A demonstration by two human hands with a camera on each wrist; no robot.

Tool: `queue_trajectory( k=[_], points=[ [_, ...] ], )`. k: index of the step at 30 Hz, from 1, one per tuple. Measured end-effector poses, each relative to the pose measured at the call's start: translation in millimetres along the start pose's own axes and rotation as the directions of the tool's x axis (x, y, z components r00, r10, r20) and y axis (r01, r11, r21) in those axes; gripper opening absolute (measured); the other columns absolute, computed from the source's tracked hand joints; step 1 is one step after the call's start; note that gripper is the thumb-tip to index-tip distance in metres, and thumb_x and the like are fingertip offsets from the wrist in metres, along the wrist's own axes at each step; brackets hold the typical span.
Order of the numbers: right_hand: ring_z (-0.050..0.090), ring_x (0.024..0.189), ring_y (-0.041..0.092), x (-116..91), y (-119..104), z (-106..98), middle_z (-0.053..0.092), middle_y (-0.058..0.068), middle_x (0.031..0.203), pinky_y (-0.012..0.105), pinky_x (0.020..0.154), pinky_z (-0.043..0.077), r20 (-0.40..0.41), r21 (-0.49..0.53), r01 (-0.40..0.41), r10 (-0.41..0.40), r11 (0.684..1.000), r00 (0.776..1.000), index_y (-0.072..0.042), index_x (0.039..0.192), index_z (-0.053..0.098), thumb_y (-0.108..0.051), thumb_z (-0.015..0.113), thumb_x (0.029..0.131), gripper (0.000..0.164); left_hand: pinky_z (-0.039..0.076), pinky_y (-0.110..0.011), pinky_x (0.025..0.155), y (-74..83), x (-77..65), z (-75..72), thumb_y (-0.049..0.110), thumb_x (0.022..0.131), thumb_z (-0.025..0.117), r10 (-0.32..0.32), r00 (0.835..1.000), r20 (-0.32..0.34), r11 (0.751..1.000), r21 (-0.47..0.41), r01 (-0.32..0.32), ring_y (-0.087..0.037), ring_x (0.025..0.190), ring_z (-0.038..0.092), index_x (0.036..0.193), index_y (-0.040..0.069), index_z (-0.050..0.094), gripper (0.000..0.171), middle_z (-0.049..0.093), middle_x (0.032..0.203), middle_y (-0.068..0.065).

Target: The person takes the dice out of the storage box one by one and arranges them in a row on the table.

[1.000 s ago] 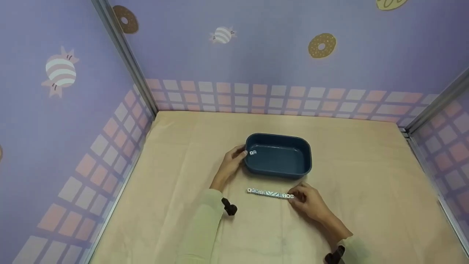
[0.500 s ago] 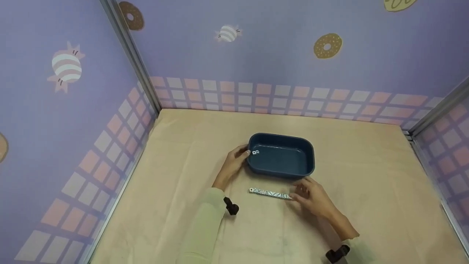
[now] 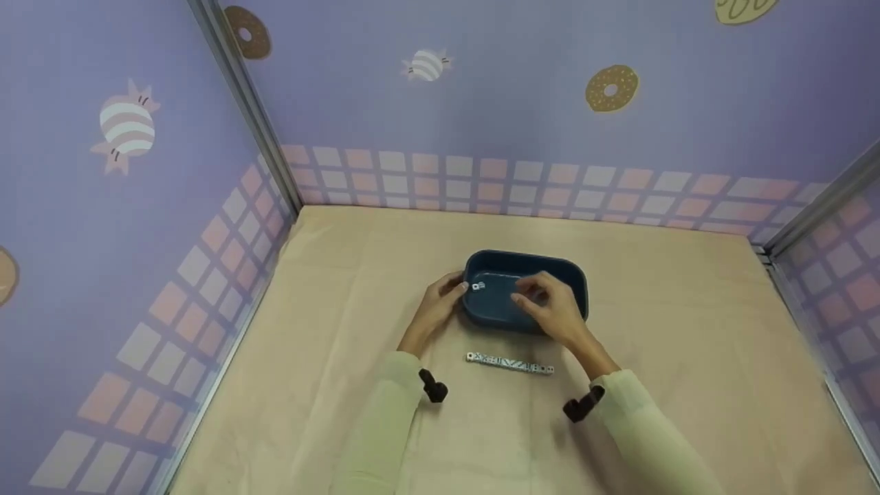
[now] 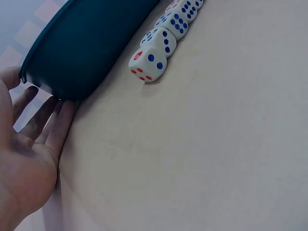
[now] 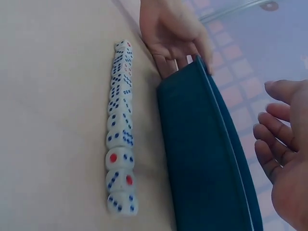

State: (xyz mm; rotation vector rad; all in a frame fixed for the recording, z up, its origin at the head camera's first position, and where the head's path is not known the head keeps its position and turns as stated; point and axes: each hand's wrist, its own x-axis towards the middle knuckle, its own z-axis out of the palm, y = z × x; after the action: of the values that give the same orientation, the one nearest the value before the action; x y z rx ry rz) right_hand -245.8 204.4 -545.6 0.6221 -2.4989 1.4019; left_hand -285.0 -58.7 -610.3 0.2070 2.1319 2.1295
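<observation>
A dark blue rectangular box with rounded corners stands on the table. My left hand holds its left end, thumb on the rim and fingers against the outer wall, as the left wrist view also shows. Inside the box, near that end, lie a few small white dice. Over the box's right half is my right hand, its fingers loosely bent and thumb apart; nothing shows between them in the right wrist view. In front of the box, a straight row of white dice with blue and red pips lies side by side.
A pale cloth covers the table. Purple panels with candy and doughnut prints rise at the back and both sides, joined by metal posts. Dark wrist mounts sit at both sleeves.
My right hand has left the right end of the dice row and moved up and left over the box. My left hand stays at the box's left end.
</observation>
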Motion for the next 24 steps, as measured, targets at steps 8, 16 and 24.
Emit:
queue_trajectory(
  k=[8,16,24],
  points=[
    [0.067,0.106,0.029,38,9,34,0.072,0.012,0.113,0.052,0.096,0.057,-0.019,0.053,-0.149,0.150,0.987,0.989,0.002,0.122,0.073,-0.014,0.081,0.096,0.032,0.049,-0.041,0.113,1.1,-1.3,-2.3,0.027,0.109,0.062,-0.013,1.000,0.002,0.998,0.060,0.013,-0.027,0.138,0.056,0.151,0.007,0.057,0.047,0.058,0.152,-0.012],
    [0.066,0.106,0.028,61,11,58,0.072,0.014,0.114,0.044,0.096,0.055,-0.019,0.045,-0.253,0.254,0.966,0.967,-0.001,0.123,0.074,-0.012,0.077,0.099,0.027,0.047,-0.041,0.115,2.4,-0.1,-4.2,0.027,0.109,0.062,0.005,1.000,0.009,0.998,0.057,-0.006,-0.025,0.137,0.056,0.151,0.007,0.058,0.046,0.059,0.151,-0.012],
    [0.065,0.103,0.027,65,25,70,0.072,0.014,0.115,0.042,0.093,0.055,0.083,-0.007,-0.317,0.317,0.948,0.945,0.001,0.125,0.073,-0.007,0.076,0.098,0.028,0.046,-0.041,0.116,2.0,-1.7,-4.3,0.025,0.109,0.062,0.007,1.000,0.005,0.999,0.052,-0.008,-0.026,0.140,0.054,0.150,0.006,0.058,0.046,0.058,0.152,-0.013]
  ],
)
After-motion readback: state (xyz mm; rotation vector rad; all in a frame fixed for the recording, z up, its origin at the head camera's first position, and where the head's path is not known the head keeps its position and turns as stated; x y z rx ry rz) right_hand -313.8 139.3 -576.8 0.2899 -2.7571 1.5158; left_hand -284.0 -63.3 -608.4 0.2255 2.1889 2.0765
